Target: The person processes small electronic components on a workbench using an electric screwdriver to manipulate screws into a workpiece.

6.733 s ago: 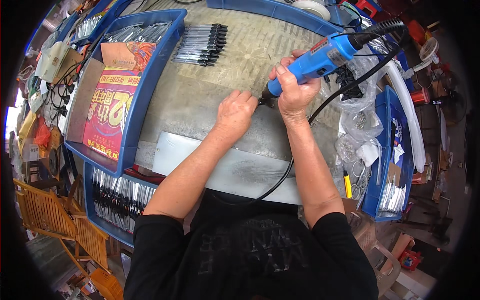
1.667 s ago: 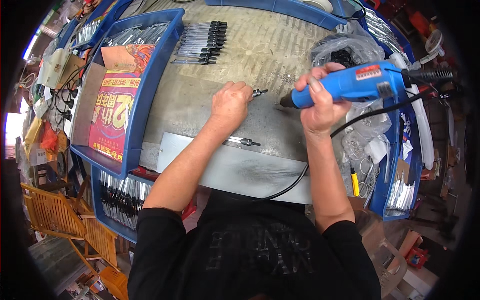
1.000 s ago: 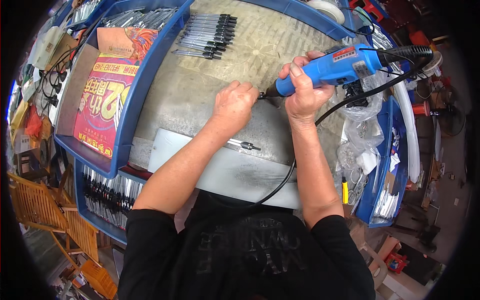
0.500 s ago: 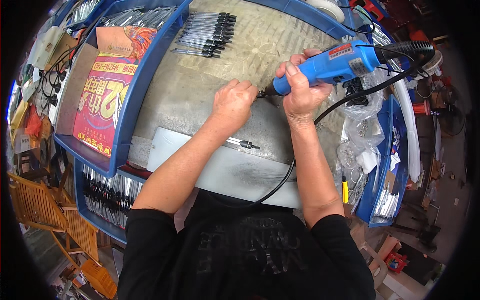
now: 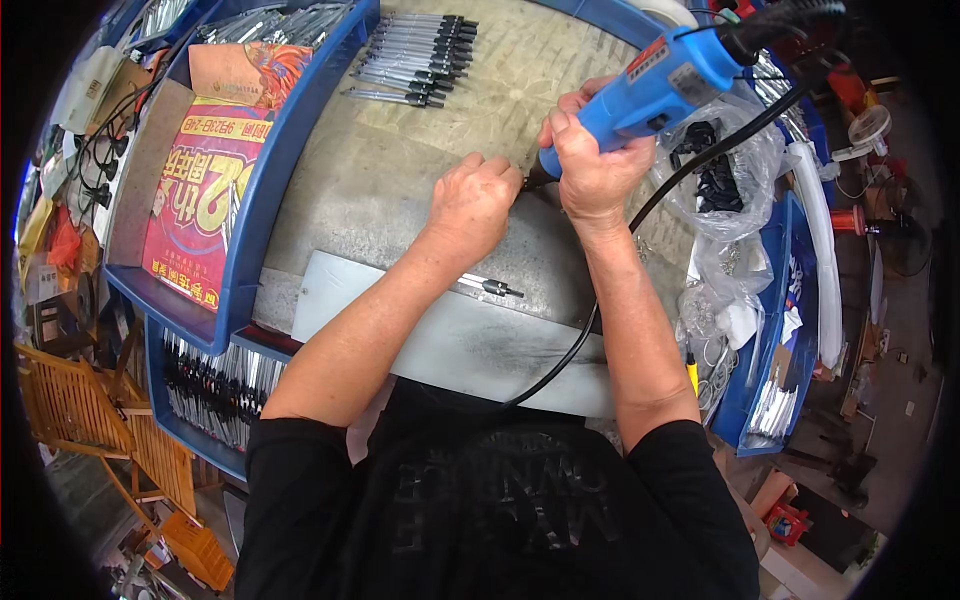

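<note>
My right hand (image 5: 600,175) is wrapped round a blue electric screwdriver (image 5: 655,95), which tilts with its dark nose down and to the left. That nose meets the fingertips of my left hand (image 5: 472,208), closed in a pinch over the table; what it grips is hidden by the fingers. Just below my left wrist lies a single slim pen-like piece (image 5: 492,287) with a black end, at the edge of a pale board (image 5: 470,345). Farther off, a row of similar pen-like pieces (image 5: 425,60) lies side by side, black ends to the right.
A blue tray (image 5: 240,270) holding a red printed carton (image 5: 200,210) stands at left, above another tray of pen-like pieces (image 5: 215,395). At right are clear plastic bags (image 5: 735,190) and a blue bin (image 5: 770,400). A black cable (image 5: 570,350) loops past my right forearm.
The screwdriver has tilted more steeply, its rear end swinging up and left, and my right hand has shifted slightly up with it. My left hand stays almost in place.
</note>
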`<state>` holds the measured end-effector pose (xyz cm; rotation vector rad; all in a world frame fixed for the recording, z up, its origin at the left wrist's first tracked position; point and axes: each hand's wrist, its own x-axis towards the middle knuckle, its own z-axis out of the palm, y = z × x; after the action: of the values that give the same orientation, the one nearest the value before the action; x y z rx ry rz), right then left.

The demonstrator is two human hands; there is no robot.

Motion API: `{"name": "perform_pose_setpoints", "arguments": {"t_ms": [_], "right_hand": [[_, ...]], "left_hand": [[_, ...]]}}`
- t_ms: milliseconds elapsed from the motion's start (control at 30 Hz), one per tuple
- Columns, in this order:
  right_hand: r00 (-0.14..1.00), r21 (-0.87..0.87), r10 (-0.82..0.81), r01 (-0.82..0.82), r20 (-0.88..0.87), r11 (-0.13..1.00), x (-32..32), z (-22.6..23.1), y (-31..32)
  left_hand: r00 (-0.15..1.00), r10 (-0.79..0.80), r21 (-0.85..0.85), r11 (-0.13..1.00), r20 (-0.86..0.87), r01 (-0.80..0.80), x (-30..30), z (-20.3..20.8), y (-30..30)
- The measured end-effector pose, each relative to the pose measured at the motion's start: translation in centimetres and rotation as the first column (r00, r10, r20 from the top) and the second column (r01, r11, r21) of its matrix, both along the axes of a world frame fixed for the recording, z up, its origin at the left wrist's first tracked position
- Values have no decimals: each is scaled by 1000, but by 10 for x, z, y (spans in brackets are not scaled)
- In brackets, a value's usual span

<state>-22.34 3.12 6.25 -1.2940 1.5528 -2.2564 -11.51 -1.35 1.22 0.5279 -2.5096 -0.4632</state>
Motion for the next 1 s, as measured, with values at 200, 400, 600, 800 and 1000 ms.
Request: {"name": "perform_pose_setpoints", "arguments": {"t_ms": [200,400,600,800,1000], "right_hand": [[977,-29,95,-91,189,995,2,12,16],[980,-214,57,-15,189,977,2,35,37],[971,-204,0,50,239,978,-1,34,53],[963,-210,-3,62,270,976,-3,29,56],[963,-188,-23,76,268,979,-5,24,55]], "left_hand": [[1000,4,19,1000,20,-4,2,-1,1],[999,11,49,999,-36,-9,0,1,3],[999,-35,-2,999,8,35,-7,-1,7],[995,-48,-17,999,88,49,-8,0,7],[994,-44,-62,997,99,50,-10,1,7]]}}
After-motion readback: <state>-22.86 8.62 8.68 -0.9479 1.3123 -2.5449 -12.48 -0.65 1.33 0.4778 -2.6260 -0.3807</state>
